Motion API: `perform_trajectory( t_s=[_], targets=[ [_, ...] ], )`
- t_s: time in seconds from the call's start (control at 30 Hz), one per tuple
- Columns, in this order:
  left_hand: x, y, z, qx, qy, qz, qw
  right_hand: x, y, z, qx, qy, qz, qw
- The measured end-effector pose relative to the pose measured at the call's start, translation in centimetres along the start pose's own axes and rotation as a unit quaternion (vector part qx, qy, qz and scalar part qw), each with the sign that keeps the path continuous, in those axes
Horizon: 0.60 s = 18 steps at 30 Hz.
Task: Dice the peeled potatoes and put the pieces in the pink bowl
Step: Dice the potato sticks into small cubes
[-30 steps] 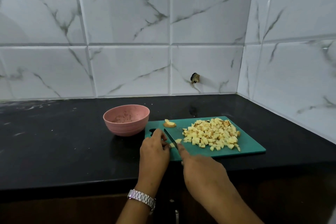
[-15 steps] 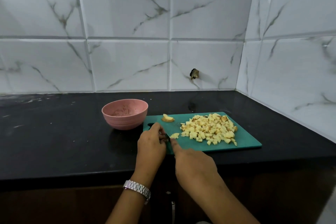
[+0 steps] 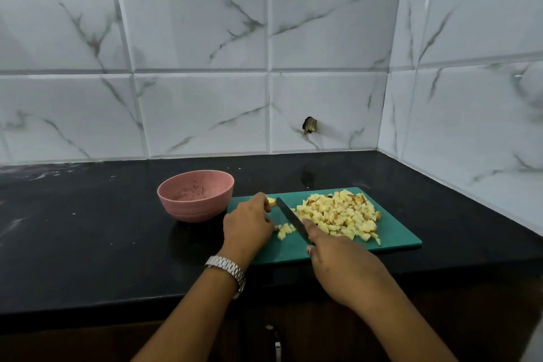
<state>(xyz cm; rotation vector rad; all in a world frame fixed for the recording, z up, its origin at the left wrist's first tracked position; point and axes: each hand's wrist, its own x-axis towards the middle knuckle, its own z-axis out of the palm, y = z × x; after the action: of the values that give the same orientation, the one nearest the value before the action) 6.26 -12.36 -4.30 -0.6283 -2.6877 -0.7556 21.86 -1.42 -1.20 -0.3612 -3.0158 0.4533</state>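
White marble-veined wall tiles rise behind a glossy black stone countertop (image 3: 88,244), where a person dices potatoes on a rectangular teal plastic cutting board (image 3: 393,232) set near the front edge, within easy reach. A round pink bowl (image 3: 195,195) stands just beside the board's left end, apparently placed for a short transfer; its inside shows only faint smears, so none of the task's pieces appear to have gone in yet. A broad heap of pale yellow diced potato (image 3: 338,214) covers the board's right half, pushed away from the cutting spot. The right hand (image 3: 338,261) is wrapped round the hidden handle of a dark-bladed kitchen knife (image 3: 291,219), its tip angled away. The left hand (image 3: 246,223) curls over a last uncut potato chunk (image 3: 271,201) at the far edge; whether the fingers grip it cannot be told. A few fresh dice (image 3: 285,231) lie between the hands. A silver metal wristwatch (image 3: 227,266) circles the left wrist.
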Motion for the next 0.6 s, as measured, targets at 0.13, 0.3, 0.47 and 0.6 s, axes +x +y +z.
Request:
perform_trajectory(
  t_s=[0.13,0.3,0.47,0.6],
  targets=[
    [3.3,-0.1,-0.7,0.007,-0.043,-0.001,0.999,-1.1,0.0,0.2,0.033,-0.014,-0.024,0.999],
    [6.2,0.1,-1.4,0.019,-0.070,-0.015,0.997,-0.8,0.1,0.5,0.036,-0.070,-0.023,0.997],
    [7.3,0.1,0.0,0.048,-0.182,-0.017,0.982,0.6,1.4,0.8,0.013,-0.034,0.000,0.999],
    [7.4,-0.5,0.5,0.023,-0.178,-0.011,0.984,1.0,2.3,0.6,0.030,-0.021,0.002,0.999]
  ],
)
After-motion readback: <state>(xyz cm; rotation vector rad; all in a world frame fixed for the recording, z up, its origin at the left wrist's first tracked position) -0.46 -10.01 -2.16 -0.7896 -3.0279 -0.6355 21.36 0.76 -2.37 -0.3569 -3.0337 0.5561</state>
